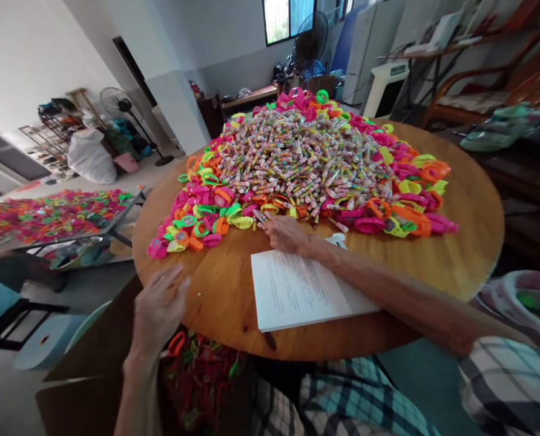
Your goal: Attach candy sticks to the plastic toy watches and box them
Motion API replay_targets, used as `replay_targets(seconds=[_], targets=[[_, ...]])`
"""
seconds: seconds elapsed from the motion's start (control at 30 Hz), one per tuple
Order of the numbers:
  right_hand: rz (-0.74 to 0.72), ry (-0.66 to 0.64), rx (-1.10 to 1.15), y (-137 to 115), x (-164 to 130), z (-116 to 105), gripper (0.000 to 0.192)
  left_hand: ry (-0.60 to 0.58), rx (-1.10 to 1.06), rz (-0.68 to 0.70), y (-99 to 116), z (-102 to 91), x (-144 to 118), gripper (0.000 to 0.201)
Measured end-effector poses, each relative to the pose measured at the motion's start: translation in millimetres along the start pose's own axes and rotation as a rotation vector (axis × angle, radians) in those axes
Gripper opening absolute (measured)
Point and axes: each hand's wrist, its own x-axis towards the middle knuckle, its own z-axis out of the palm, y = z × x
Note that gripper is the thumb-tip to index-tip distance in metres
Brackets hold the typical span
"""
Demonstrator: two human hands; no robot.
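My right hand (284, 234) is at the front edge of a heap of small clear-wrapped candy tubes (292, 157). Its fingers are curled, and a few candy tubes (259, 217) show at the fingertips. Around the heap lie bright plastic toy watches (201, 209) in pink, orange, green and yellow. Below my right wrist a stack of printed paper (292, 297) rests on the round wooden table (220, 284). My left hand (158, 306), somewhat blurred, hovers by the table's left edge with its fingers stretched out and nothing in them.
Under the table edge, an open cardboard box (97, 357) holds more toy watches (201, 375). To the left, a second table (115, 221) carries another spread of them. A plastic tub (519, 297) stands at the right; a wooden armchair (474, 91) is behind.
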Motion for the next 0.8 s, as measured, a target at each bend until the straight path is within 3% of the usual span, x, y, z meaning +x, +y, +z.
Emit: replay_targets(seconds=[0.1,0.17,0.27,0.37,0.53,0.67,0.8], targets=[[-0.018,0.005,-0.031,-3.4,-19.5,-15.5,0.028,-0.127,-0.147,0.110,38.3,52.5,53.0,0.035],[-0.024,0.001,-0.030,-6.8,-40.8,-25.8,0.028,-0.156,-0.125,0.185,52.9,84.1,85.2,0.036],[-0.024,-0.050,0.042,-10.8,-75.4,-36.8,0.027,-0.194,-0.055,0.279,58.5,119.9,119.5,0.040],[0.037,-0.077,0.118,-13.2,-97.2,-39.8,0.027,-0.251,0.007,0.311,55.0,140.1,135.9,0.030],[0.086,-0.076,0.070,-16.8,-97.7,-33.3,0.029,-0.277,0.023,0.318,46.2,140.1,135.7,0.017],[0.032,-0.064,0.005,-19.6,-93.4,-28.4,0.027,-0.250,0.069,0.341,43.0,122.8,117.5,0.017],[0.002,-0.018,0.019,-18.4,-93.9,-21.4,0.028,-0.210,-0.041,0.401,54.6,114.1,94.2,0.014]])
